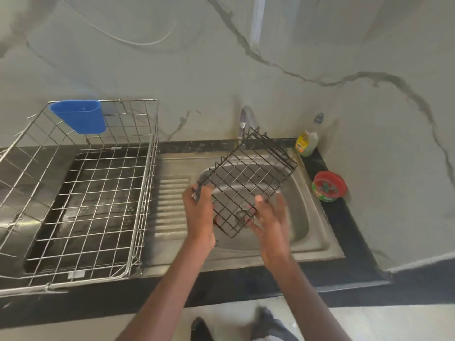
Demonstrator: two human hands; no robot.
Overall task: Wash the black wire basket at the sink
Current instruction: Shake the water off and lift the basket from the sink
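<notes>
1. The black wire basket point(248, 183) is held tilted in the air above the sink bowl point(299, 225), its far end up near the tap spout point(245, 119) at the back edge of the sink.
2. The left hand point(200, 212) grips the basket's near left corner, fingers curled round the wires. The right hand point(270, 217) is spread open against the basket's near right edge, fingers fairly straight; it looks to steady rather than clasp.
3. Risk, as I judge it: with only one hand truly gripping, a wet basket could twist and drop into the bowl, or its far end could knock the spout.
4. A wide swing to the right could catch the dish soap bottle point(307, 143) or the red-lidded tub point(328, 185) on the counter's right edge.
5. Hard to make out: whether water is running, since the basket hides the tap's mouth. The right hand is blurred, so its thumb contact is unclear.
6. The steel dish rack point(81, 193) with its blue cup point(78, 116) is cut off at the left.
</notes>
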